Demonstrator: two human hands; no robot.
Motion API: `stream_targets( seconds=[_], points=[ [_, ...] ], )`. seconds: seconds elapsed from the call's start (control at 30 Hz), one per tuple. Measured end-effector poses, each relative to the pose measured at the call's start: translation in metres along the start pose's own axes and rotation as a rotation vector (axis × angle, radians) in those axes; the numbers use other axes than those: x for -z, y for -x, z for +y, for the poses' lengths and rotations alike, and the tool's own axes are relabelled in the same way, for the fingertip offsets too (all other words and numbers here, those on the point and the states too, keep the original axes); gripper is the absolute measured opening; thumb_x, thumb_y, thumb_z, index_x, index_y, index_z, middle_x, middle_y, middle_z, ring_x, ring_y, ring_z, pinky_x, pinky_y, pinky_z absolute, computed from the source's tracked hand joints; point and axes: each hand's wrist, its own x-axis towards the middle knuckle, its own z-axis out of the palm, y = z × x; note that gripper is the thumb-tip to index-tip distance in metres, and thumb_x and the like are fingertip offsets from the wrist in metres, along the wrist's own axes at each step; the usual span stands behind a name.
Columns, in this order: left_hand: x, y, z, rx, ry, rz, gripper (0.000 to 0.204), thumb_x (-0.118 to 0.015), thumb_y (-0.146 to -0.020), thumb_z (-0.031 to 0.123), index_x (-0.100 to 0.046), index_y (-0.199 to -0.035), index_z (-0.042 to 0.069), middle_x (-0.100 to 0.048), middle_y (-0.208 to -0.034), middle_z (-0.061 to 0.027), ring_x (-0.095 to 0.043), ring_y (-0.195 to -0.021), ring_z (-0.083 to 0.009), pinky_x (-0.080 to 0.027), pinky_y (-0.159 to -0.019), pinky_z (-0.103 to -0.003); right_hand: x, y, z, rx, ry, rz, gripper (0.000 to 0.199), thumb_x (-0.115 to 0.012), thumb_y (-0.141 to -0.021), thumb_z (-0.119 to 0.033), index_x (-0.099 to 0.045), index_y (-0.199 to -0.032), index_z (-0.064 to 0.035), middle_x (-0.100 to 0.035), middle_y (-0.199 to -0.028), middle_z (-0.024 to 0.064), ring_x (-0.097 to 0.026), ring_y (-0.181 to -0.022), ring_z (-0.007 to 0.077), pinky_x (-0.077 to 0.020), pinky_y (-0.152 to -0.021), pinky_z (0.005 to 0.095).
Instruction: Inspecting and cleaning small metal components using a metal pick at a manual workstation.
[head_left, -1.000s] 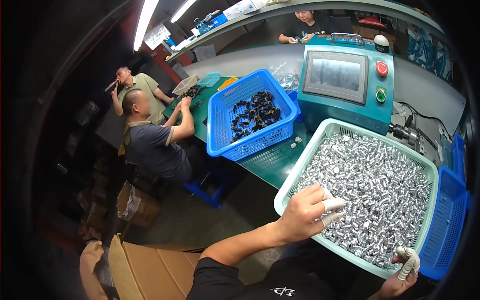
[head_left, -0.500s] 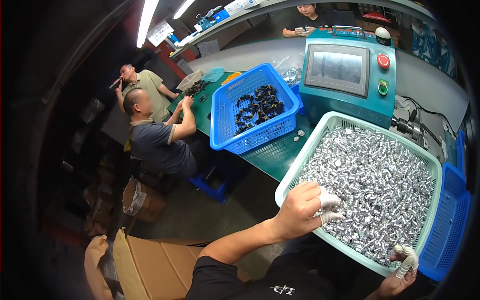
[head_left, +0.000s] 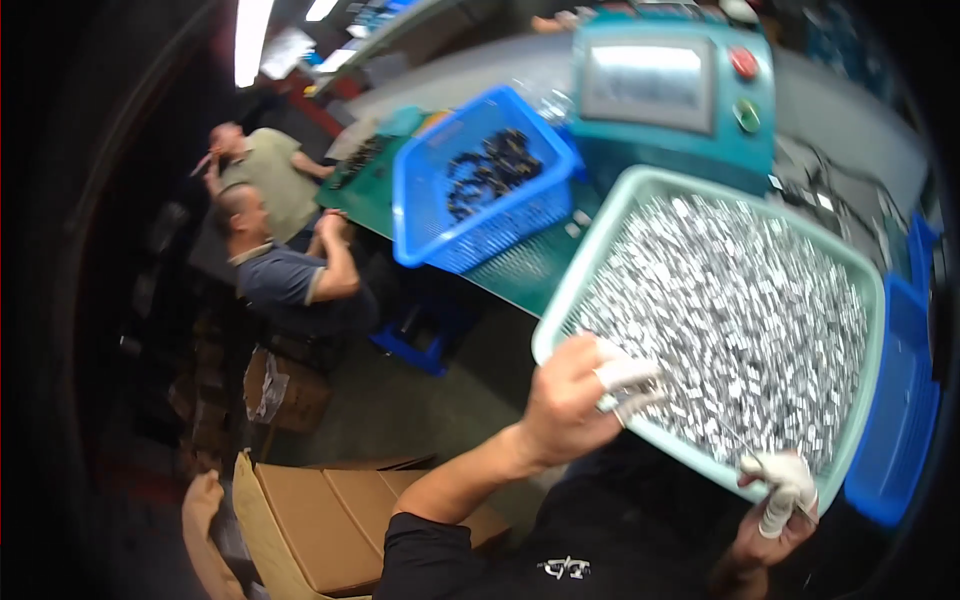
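A pale green plastic basket (head_left: pixel 652 178) in front of me is filled with small shiny silver metal cylinders (head_left: pixel 730 310). My left hand (head_left: pixel 580 400), with white finger covers on the thumb and forefinger, is held over the basket's near left rim. Its covered fingertips are drawn together in a pinch; a small greyish bit shows between them, too blurred to name. At the near right corner of the basket is my right hand (head_left: pixel 778 505), also with white-covered fingers. Those fingers are curled and closed, and what they hold, if anything, cannot be made out.
Beyond the basket stands a teal machine (head_left: pixel 675 150) with a screen and a red button. A blue basket (head_left: pixel 415 225) holding black parts sits on the green table (head_left: pixel 525 270). Another blue basket (head_left: pixel 890 420) is at right. Two people work at left; a cardboard box (head_left: pixel 320 520) lies below.
The view has shifted and blurred. My right hand has moved left along the basket's near rim. My left hand stays near the left rim, its fingertips closer together.
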Motion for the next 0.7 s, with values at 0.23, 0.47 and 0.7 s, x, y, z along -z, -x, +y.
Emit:
stream_targets(
  seconds=[0.23, 0.47, 0.7],
  points=[
    [0.012, 0.005, 0.004, 0.079, 0.115, -0.016, 0.034, -0.084, -0.067, 0.000, -0.067, -0.096, 0.004, -0.067, -0.083, -0.0059, -0.059, -0.070, -0.0153, -0.046, -0.059, -0.025, -0.028, -0.017, -0.014, 0.077, -0.287, -0.143, 0.028, -0.062, -0.093, -0.022, -0.062, -0.089, 0.0059, -0.066, -0.083, 0.0181, -0.064, -0.062, 0.0212, -0.0529, -0.051, 0.0272],
    [0.011, 0.011, 0.000, 0.150, 0.193, -0.053, 0.037, -0.084, -0.064, -0.001, -0.063, -0.096, 0.004, -0.059, -0.081, -0.0054, -0.052, -0.072, -0.0134, -0.041, -0.065, -0.025, -0.036, -0.016, -0.010, 0.035, -0.289, -0.230, 0.021, -0.073, -0.079, -0.007, -0.069, -0.095, 0.0056, -0.069, -0.094, 0.0222, -0.067, -0.069, 0.0233, -0.0536, -0.054, 0.0264],
    [0.018, 0.011, -0.012, 0.112, 0.214, -0.060, 0.039, -0.085, -0.065, -0.002, -0.067, -0.099, 0.005, -0.065, -0.079, -0.0028, -0.057, -0.069, -0.0134, -0.044, -0.058, -0.022, -0.061, -0.021, 0.000, 0.058, -0.219, -0.212, 0.025, -0.075, -0.079, -0.014, -0.070, -0.094, 0.0052, -0.068, -0.090, 0.0194, -0.065, -0.063, 0.0222, -0.0507, -0.048, 0.0270]
  ],
)
